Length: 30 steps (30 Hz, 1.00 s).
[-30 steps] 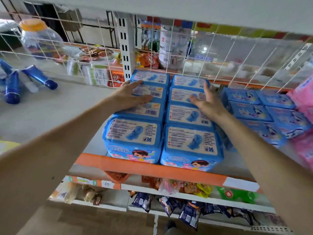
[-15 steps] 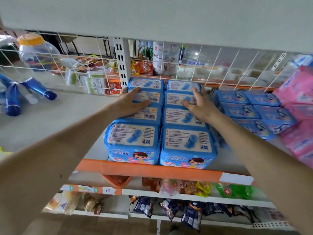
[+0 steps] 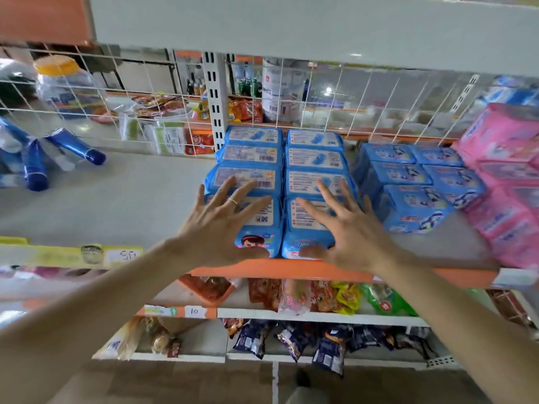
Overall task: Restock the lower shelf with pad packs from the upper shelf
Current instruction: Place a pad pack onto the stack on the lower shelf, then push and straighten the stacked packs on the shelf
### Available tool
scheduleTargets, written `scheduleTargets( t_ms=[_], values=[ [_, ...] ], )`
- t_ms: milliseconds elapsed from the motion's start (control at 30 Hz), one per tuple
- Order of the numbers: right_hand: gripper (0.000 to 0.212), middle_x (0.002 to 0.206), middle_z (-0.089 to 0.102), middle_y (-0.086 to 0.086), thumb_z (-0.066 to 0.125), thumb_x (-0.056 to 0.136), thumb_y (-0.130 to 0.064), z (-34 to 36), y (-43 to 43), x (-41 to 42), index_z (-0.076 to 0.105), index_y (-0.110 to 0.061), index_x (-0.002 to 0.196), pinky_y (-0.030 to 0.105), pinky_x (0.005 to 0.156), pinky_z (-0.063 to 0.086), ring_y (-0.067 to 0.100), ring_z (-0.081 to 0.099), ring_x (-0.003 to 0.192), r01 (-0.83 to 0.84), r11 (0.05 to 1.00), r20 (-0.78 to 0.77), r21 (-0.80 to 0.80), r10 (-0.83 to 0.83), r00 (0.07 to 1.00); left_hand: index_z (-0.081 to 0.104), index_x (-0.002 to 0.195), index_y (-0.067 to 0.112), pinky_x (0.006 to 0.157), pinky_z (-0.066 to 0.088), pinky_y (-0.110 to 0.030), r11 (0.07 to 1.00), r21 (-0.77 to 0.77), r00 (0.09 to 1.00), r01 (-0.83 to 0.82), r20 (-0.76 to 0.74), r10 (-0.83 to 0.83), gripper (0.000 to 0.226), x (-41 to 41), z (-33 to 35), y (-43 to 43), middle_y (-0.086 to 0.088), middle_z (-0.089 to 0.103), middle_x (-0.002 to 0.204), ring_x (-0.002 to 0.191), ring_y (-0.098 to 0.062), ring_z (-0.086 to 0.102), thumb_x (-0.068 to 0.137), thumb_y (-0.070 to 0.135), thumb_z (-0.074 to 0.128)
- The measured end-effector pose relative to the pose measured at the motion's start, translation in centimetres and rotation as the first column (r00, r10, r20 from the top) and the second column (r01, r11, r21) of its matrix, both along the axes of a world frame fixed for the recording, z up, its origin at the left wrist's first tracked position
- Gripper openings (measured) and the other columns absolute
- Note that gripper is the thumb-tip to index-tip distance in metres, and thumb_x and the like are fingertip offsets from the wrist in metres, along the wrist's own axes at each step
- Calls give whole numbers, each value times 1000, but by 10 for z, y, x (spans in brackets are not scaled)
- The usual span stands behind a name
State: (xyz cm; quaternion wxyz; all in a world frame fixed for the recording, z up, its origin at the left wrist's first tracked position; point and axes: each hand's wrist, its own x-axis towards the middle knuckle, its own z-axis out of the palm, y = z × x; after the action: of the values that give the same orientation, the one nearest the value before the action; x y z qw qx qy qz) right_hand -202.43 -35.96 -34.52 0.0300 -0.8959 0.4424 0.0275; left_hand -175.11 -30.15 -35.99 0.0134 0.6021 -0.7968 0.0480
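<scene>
1. Reaching out over the shelf (image 3: 131,199), both hands hang above the two nearest pad packs (image 3: 315,158).
2. The left hand (image 3: 224,228) has its fingers straight and spread wide over the near left pack (image 3: 259,230). It wears a ring (image 3: 232,201), and its thumb lies low by the pack's front.
3. The right hand (image 3: 347,228) is spread the same way over the near right pack (image 3: 303,243), thumb low by the front too.
4. Neither hand is closed round a pack, and I cannot tell if the palms press down.
5. The pad packs stand in two rows of four, side by side and touching. They run from the orange edge (image 3: 285,268) back to the wire grid (image 3: 350,97).
6. Just to the right sit darker blue packs (image 3: 408,199), and farther right a pile of pink packs (image 3: 507,199).
7. Far to the left, blue tubes (image 3: 73,147) lie on their sides.
8. Under the shelf are snack bags (image 3: 320,298), and lower down are dark blue bags (image 3: 291,339).
</scene>
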Motion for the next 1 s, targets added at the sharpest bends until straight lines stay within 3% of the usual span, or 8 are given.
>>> scheduleTargets(
  t_ms=[133, 367, 467, 533, 667, 800, 1000],
  values=[
    [89, 160, -19, -15, 4, 65, -98, -5, -2, 5, -11, -60, 144, 69, 112, 23, 32, -13, 150, 21, 998, 39, -58, -19, 999, 20, 152, 40, 106, 28, -73, 996, -83, 1000, 21, -17, -22, 81, -2, -7, -4, -1, 22, 163, 148, -38, 23, 82, 80, 24],
    [92, 164, -4, -12, -3, 65, -97, -10, -3, 10, -3, -58, 148, 68, 113, 22, 36, 0, 151, 58, 994, 18, -87, -57, 998, 19, 152, 41, 105, 32, -70, 997, -80, 1000, -9, -22, 7, 80, -3, -10, -10, -3, 24, 162, 146, -38, 25, 82, 82, 20],
    [89, 163, -10, -12, -2, 66, -97, -8, -1, 10, -11, -58, 145, 69, 114, 17, 37, -4, 151, 57, 994, -7, -95, -58, 998, 13, 151, 44, 108, 29, -69, 997, -71, 999, -19, -32, 16, 80, -4, -7, -9, 0, 19, 163, 148, -35, 20, 82, 83, 25],
    [92, 161, -17, -11, -2, 63, -97, -5, 1, 9, -15, -57, 144, 70, 115, 7, 36, -8, 150, 54, 995, -42, -83, -57, 997, 8, 152, 46, 113, 19, -70, 998, -42, 999, -41, -38, 40, 81, -7, -3, -7, 3, 11, 164, 151, -32, 11, 83, 82, 32],
    [97, 161, -19, -13, -4, 64, -97, 7, 21, 9, -8, -52, 149, 67, 116, -5, 32, -13, 150, 81, 994, 39, -70, -79, 996, 0, 155, 42, 117, -1, -69, 997, -6, 993, -80, -91, 79, 90, -17, 7, 11, 8, -3, 166, 153, -25, -3, 79, 86, 21],
    [80, 163, -14, -13, 8, 78, -88, 17, 49, 11, -3, -52, 150, 60, 120, -1, 27, -11, 151, 113, 987, 135, -118, -97, 986, -2, 155, 40, 117, 0, -67, 999, -39, 993, -26, -119, 21, 91, -30, 19, 36, 7, -2, 167, 154, -23, -4, 82, 86, 25],
    [77, 164, -1, -9, 14, 88, -77, 23, 79, 23, 13, -39, 155, 52, 118, -3, 29, -1, 152, 154, 962, 228, -226, -101, 968, 2, 156, 36, 116, 1, -69, 996, -89, 981, 7, -194, -25, 87, -42, 29, 61, 3, 2, 167, 154, -27, -2, 86, 80, 31]
  ],
)
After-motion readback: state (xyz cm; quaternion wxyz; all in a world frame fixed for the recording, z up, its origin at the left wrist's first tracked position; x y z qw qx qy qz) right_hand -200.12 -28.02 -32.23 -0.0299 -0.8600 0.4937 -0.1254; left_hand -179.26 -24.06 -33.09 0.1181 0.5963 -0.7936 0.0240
